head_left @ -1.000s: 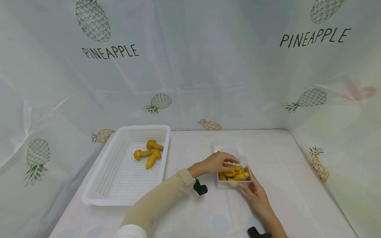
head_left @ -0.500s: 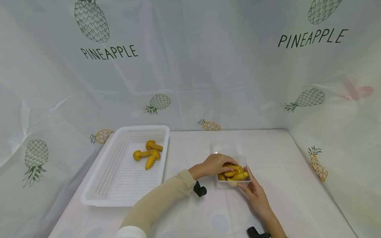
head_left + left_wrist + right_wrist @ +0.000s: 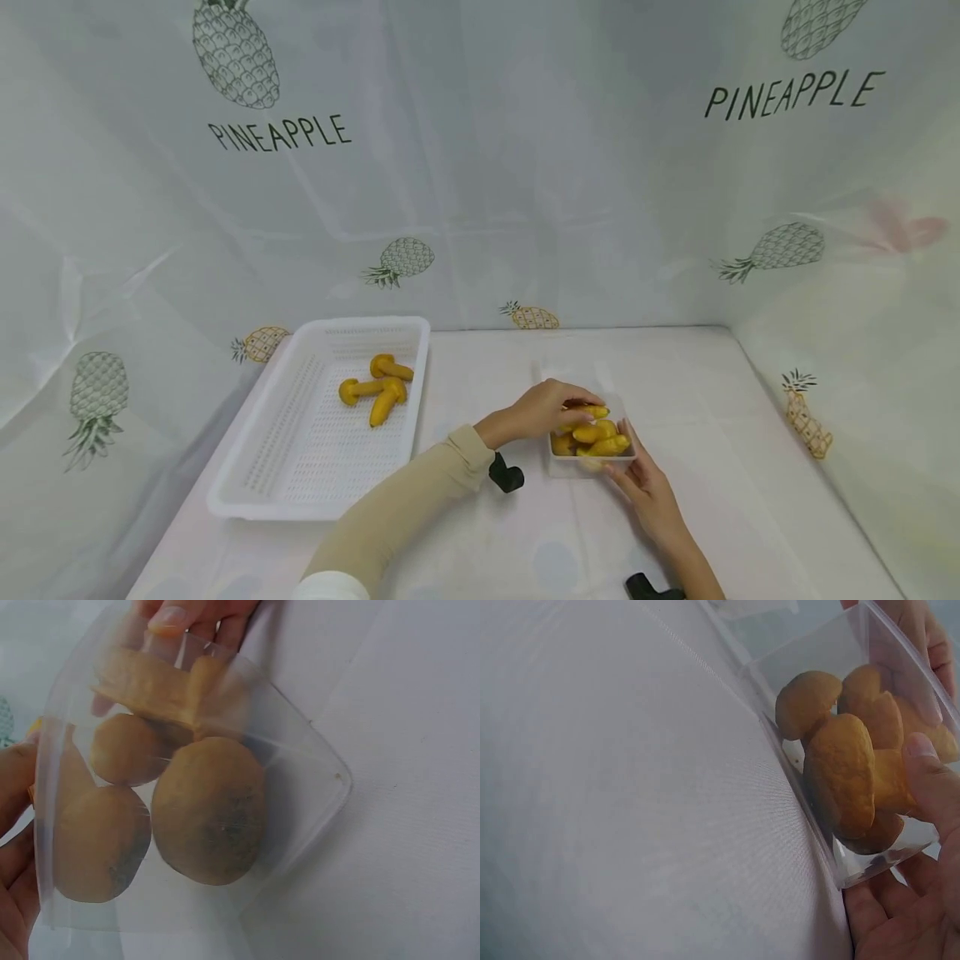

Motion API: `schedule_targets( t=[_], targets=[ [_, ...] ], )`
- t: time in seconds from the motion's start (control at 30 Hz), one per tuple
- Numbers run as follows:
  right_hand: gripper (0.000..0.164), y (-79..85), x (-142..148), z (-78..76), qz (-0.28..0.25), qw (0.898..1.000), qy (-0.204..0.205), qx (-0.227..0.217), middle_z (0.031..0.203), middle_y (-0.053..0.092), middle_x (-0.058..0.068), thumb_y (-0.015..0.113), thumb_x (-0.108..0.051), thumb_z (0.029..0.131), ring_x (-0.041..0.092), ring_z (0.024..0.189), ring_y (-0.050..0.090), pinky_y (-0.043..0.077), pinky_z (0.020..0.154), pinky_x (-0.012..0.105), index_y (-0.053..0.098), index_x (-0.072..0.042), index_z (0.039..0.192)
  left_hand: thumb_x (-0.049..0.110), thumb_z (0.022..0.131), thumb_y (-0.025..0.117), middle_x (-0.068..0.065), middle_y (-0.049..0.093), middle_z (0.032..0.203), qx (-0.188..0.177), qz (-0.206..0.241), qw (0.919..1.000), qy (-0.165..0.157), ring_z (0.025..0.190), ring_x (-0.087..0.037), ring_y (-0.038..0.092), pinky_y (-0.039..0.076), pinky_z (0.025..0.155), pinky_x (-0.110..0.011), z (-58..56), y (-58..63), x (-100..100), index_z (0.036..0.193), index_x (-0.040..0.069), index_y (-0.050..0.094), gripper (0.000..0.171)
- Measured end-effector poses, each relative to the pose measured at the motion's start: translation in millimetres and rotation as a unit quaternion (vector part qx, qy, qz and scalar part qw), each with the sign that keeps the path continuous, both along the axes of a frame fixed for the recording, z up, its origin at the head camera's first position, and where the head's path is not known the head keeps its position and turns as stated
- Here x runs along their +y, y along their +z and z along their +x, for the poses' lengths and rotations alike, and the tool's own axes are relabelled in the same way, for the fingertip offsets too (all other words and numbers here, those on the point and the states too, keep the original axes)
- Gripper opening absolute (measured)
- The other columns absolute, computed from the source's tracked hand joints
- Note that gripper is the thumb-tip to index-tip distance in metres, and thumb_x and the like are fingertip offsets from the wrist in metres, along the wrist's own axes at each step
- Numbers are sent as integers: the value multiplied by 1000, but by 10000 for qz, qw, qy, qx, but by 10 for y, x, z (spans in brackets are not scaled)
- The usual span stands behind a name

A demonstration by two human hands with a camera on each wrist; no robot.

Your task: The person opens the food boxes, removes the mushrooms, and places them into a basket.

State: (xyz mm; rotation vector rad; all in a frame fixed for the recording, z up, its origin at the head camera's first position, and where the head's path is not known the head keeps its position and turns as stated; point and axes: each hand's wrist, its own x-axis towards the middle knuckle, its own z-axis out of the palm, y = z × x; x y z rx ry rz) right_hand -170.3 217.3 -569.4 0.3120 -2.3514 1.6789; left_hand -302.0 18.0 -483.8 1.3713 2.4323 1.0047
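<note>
We see left hand (image 3: pixel 549 408) pinching a mushroom (image 3: pixel 599 411), now shifted backward, right hand (image 3: pixel 651 493) gripping the box (image 3: pixel 562 469), so arranging looks unfinished.

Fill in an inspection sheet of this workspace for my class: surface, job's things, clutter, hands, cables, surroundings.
Surface: pale cloth with faint round spots.
Job's things: clear box holding yellow mushrooms; white basket to its left, with three loose mushrooms.
Clutter: nothing seen beyond a black piece by each wrist.
Hands: left hand pinches one mushroom at the box's top; right hand grips the box's right side.
Cables: nothing seen.
Surroundings: pale sheeting printed with pineapples.
</note>
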Motion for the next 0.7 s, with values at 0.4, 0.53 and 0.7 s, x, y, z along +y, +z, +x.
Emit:
schedule_targets(
  t=[0.4, 0.53, 0.7],
  targets=[
    [78, 10, 9, -7, 156, 9998, -34, -66, 157, 27, 24, 66, -6, 96, 38, 142, 26, 29, 99, 4, 21, -13, 160, 23, 99, 64, 5, 70, 116, -487, 362, 9982, 26, 91, 6, 60, 49, 81, -11, -26, 246, -5, 131, 11, 67, 34],
    [78, 12, -1, -13, 157, 9998, -60, -67, 157, 29, 24, 67, -7, 96, 43, 140, 26, 29, 99, 4, 22, -13, 160, 22, 99, 64, 5, 70, 116, -547, 509, 9972, 34, 94, 4, 61, 49, 85, -12, -49, 347, -55, 131, 10, 67, 34],
    [79, 10, 5, -9, 146, 9999, -71, -5, 157, 30, 25, 67, -4, 95, 29, 143, 27, 28, 99, 4, 23, -12, 160, 21, 99, 65, 2, 70, 118, -509, 722, 9961, 62, 96, 1, 61, 50, 87, -15, -92, 511, -164, 130, 9, 67, 34]
  ],
)
